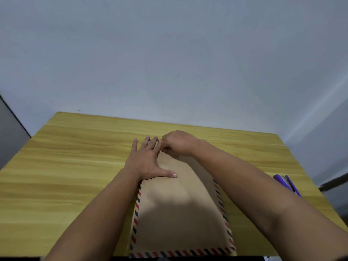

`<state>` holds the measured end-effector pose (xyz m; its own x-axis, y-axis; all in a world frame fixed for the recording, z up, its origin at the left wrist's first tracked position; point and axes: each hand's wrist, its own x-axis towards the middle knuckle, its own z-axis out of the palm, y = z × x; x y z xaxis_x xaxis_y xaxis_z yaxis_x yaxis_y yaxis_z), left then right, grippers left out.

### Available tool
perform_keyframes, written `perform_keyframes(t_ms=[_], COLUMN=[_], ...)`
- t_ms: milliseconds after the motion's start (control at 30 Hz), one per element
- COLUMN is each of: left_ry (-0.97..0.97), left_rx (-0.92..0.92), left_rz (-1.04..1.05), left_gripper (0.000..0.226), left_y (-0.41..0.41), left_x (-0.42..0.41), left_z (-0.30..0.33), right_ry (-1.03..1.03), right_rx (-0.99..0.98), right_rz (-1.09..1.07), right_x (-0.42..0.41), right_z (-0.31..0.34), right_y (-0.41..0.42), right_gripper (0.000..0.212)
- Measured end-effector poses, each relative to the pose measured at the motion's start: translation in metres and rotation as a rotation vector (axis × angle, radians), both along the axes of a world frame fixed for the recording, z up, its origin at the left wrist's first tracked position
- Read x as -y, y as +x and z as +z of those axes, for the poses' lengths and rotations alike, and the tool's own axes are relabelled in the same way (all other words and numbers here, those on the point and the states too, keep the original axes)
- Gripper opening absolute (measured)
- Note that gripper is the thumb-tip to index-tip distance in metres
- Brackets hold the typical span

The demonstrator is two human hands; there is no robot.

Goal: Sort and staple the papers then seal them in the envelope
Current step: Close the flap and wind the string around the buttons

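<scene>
A brown envelope (180, 210) with a red and blue striped border lies lengthwise on the wooden table (75, 166), its near end at the front edge. My left hand (148, 161) lies flat with spread fingers on the envelope's far left part, pressing it down. My right hand (178, 143) is curled at the envelope's far end, its fingers pinching the flap edge beside my left fingertips. No papers are visible; whether they are inside the envelope cannot be told.
A purple stapler (287, 183) lies near the table's right edge. A pale wall stands behind the table. A dark grey object (11, 132) stands at the far left.
</scene>
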<state>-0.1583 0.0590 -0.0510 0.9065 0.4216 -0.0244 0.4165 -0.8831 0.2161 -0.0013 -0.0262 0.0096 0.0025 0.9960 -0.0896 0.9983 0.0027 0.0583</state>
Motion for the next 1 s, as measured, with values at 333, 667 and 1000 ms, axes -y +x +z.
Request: perform_keyframes(t_ms=[333,667,1000], left_ry=[0.007,0.001,0.004], left_rx=[-0.032,-0.016,-0.013], left_rz=[0.005,0.011,0.007], left_gripper=[0.152,0.151,0.151], left_y=[0.002,0.002,0.002], left_x=[-0.002,0.0,-0.001], left_z=[0.0,0.0,0.0], right_ry=[-0.099,-0.121,-0.144], right_rx=[0.031,-0.053,0.018], right_rz=[-0.098,-0.11,-0.065], right_x=[-0.01,-0.011,-0.006], right_z=[0.024,0.032,0.029], right_y=[0.039,0.037,0.041], right_gripper=[0.028,0.022,0.022])
